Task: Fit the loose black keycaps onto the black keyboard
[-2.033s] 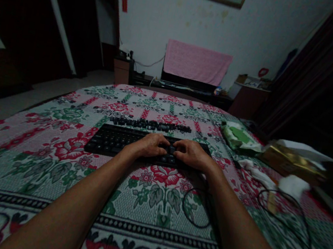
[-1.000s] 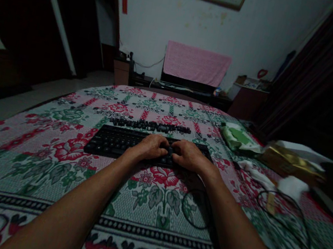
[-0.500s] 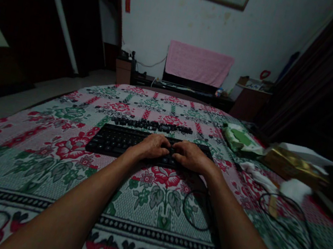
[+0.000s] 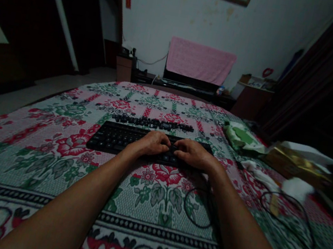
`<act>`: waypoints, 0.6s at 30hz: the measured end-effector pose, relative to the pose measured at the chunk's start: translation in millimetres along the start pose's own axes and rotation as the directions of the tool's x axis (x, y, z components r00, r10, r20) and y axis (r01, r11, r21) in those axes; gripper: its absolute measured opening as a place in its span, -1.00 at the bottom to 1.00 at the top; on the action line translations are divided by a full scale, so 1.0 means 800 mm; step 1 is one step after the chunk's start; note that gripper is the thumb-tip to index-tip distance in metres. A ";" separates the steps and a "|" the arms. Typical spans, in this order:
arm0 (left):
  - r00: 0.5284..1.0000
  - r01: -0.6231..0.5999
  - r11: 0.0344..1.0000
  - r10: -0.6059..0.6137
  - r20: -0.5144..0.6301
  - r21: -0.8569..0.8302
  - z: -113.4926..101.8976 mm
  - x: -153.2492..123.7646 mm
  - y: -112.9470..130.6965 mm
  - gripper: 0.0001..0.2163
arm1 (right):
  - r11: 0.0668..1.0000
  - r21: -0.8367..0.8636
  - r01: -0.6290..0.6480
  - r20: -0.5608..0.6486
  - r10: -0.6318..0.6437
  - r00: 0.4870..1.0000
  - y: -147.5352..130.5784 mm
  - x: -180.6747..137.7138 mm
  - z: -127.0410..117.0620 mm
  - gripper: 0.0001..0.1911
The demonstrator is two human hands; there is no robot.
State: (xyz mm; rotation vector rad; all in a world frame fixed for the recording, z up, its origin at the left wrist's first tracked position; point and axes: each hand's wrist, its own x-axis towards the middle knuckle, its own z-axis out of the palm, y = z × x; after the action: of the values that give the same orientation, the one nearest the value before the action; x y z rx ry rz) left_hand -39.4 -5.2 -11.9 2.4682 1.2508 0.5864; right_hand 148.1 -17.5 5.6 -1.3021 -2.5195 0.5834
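Observation:
A black keyboard [image 4: 112, 138] lies flat on a flowered cloth, its right-hand part mostly under my hands. My left hand [image 4: 154, 143] rests over the keys right of the middle, with a gap between its bent index finger and thumb. Facing it, my right hand [image 4: 192, 152] bends its fingers down onto the keys, thumb apart from the index finger. The fingertips of both hands nearly meet over the same keys. I see nothing held in either hand, though the dim light hides small details. Behind the keyboard runs a row of loose black keycaps [image 4: 153, 123].
The patterned cloth [image 4: 58, 170] covers the table. To the right lie a green and white packet [image 4: 243, 138], a gold box [image 4: 296, 164], crumpled white tissue [image 4: 296, 189] and a looped black cable [image 4: 307, 220]. A pink towel [image 4: 201, 61] hangs by the far wall.
The view has tilted slightly down. Both hands stay over the same part of the keyboard, with only small shifts of the fingers.

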 end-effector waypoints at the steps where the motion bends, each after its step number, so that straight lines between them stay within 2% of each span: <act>1: 1.000 -0.001 1.000 0.001 -0.004 -0.001 0.000 0.000 0.000 -0.77 | 1.000 0.016 -0.002 -0.008 0.002 1.000 0.001 -0.001 -0.002 -0.70; 7: 1.000 -0.023 0.998 0.023 0.007 -0.053 0.000 -0.001 -0.003 -0.77 | 0.999 0.004 -0.037 -0.119 0.037 0.992 0.017 -0.007 -0.014 -0.69; 14: 1.000 -0.006 0.998 0.006 0.008 -0.064 0.001 0.000 -0.005 -0.76 | 0.998 -0.056 0.002 -0.168 -0.011 0.986 0.015 -0.006 -0.012 -0.69; 18: 1.000 -0.005 0.999 0.005 0.005 -0.053 -0.001 -0.001 -0.002 -0.77 | 0.999 -0.020 0.025 -0.159 -0.028 0.987 0.015 -0.006 -0.012 -0.70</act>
State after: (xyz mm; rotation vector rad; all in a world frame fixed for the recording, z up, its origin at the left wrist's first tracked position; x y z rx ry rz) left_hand -41.3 -5.0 -12.2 2.4289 1.2122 0.6065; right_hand 163.2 -13.0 8.5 -1.2660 -2.4128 0.4333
